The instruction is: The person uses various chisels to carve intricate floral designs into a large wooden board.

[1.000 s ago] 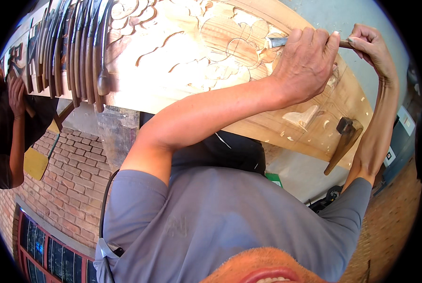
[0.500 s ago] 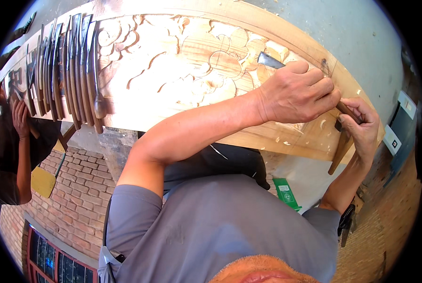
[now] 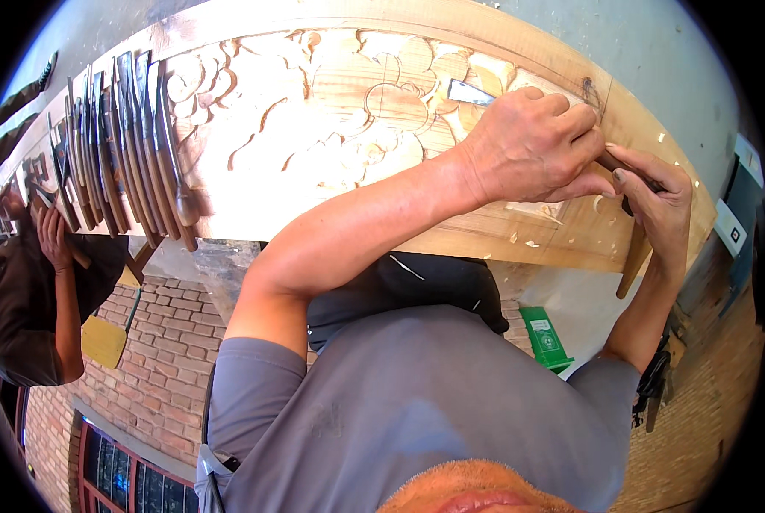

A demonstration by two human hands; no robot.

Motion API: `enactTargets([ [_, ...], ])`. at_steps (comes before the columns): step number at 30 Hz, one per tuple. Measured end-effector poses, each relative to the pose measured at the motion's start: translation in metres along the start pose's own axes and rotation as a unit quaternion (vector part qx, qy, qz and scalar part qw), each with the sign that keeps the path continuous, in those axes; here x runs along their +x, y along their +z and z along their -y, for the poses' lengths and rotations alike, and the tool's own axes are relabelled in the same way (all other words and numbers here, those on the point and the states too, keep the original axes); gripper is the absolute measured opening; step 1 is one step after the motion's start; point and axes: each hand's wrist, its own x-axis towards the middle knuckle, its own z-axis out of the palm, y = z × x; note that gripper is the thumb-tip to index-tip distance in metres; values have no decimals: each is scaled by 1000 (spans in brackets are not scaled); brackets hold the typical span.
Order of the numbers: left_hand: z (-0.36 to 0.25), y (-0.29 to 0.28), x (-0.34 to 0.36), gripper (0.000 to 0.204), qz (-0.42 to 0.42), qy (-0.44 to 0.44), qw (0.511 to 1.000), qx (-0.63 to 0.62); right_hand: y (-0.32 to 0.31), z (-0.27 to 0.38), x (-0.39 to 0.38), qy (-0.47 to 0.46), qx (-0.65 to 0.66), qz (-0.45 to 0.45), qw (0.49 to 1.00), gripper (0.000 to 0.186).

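- Flat wood-carving chisel [image 3: 476, 94]: judged fairly light & stiff throughout; metal prob. slick, edge prob. sharp & easily chipped.
- Best taken by wooden handle [image 3: 609, 161], w/ fingers to be kept off edge.
- Chisel's middle wrapped by L hand [image 3: 538, 147], fingers curled in a fist; handle's rear pinched btwn thumb & fingers of R hand [image 3: 658, 190].
- Chisel held over relief-carved wood panel [image 3: 434, 229], nr its right-hand end; blade–wood contact can't be told.
- Blade [image 3: 464, 91] seen as bright, reflective metal, broad, squared at tip, aimed leftward; handle brown, slim, mostly hidden by hands.
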Motion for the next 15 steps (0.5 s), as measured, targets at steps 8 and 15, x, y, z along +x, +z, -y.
enactTargets([
  [8,-7,-3,-2,64,-26,2,1000,-15,17,9,-12,5,26,0,1000,30],
  [15,-8,7,-12,67,28,13,999,20,50,-26,-34,-5,123,-15,992,28],
])
